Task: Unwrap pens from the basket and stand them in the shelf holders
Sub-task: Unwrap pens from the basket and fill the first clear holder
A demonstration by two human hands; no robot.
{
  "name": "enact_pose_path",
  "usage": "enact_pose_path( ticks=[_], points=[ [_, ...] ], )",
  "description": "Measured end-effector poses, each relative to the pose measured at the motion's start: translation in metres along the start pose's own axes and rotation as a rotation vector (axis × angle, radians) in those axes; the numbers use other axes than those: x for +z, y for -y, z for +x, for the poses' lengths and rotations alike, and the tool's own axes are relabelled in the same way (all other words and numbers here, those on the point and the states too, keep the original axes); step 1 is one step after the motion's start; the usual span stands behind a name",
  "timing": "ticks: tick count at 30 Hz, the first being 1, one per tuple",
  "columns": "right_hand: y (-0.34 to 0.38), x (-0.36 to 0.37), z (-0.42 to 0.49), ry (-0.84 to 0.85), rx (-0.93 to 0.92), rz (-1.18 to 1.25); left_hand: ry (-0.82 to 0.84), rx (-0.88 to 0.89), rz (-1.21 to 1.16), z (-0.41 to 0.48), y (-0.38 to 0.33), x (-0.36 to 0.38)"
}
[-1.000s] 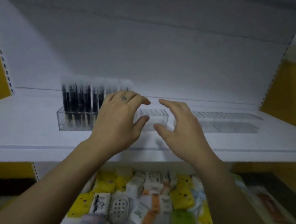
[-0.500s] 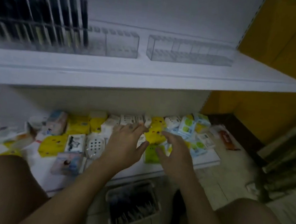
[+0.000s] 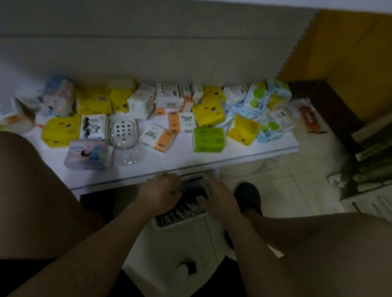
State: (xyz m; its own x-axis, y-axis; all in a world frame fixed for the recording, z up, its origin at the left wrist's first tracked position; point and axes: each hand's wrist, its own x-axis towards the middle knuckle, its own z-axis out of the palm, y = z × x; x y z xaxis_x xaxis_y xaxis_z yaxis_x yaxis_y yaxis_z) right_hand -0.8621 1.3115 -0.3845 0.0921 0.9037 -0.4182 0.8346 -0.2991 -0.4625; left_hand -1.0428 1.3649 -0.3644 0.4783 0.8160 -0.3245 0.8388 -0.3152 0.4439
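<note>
While the person crouches over the white plastic basket (image 3: 175, 247) on the tiled floor (image 3: 290, 182), the left hand (image 3: 159, 192) and right hand (image 3: 220, 203) both reach into its open top, side by side. Inside it lie dark wrapped pens (image 3: 184, 211), piled between and under the two hands. The left fingers (image 3: 175, 188) seem curled downward and the right fingers (image 3: 210, 185) flatter over the pile, yet blur hides whether either has hold of anything. Beyond the basket, a low white shelf (image 3: 189, 157) carries colourful tissue packs (image 3: 208, 138).
</note>
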Motion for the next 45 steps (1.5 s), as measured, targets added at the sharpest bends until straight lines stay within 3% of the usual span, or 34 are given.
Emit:
enact_pose_path(
  ticks=[7, 14, 17, 25, 31, 35, 40, 42, 45],
  points=[
    [-0.013, 0.018, 0.011, 0.266, 0.118, 0.012, 0.252, -0.153, -0.107, 0.011, 0.014, 0.039],
    [-0.049, 0.044, 0.039, 0.47, 0.204, -0.009, 0.379, -0.365, -0.333, 0.032, 0.027, 0.077],
    [-0.053, 0.059, 0.059, 0.506, 0.195, -0.023, 0.35, -0.469, -0.383, 0.046, 0.037, 0.088],
    [-0.045, 0.109, 0.1, 0.343, 0.025, -0.115, 0.379, -0.603, -0.412, 0.072, 0.062, 0.119],
    [-0.046, 0.132, 0.093, 0.416, 0.078, -0.18, 0.381, -0.765, -0.697, 0.077, 0.074, 0.137],
    [-0.051, 0.133, 0.087, 0.488, 0.08, -0.255, 0.376, -0.775, -0.668, 0.093, 0.076, 0.141],
    [-0.054, 0.13, 0.091, 0.54, 0.092, -0.231, 0.361, -0.807, -0.837, 0.105, 0.079, 0.139],
    [-0.055, 0.128, 0.092, 0.475, 0.113, -0.167, 0.373, -0.82, -0.824, 0.11, 0.08, 0.141],
    [-0.057, 0.127, 0.094, 0.339, 0.171, -0.027, 0.383, -0.774, -0.626, 0.113, 0.083, 0.144]
  ],
)
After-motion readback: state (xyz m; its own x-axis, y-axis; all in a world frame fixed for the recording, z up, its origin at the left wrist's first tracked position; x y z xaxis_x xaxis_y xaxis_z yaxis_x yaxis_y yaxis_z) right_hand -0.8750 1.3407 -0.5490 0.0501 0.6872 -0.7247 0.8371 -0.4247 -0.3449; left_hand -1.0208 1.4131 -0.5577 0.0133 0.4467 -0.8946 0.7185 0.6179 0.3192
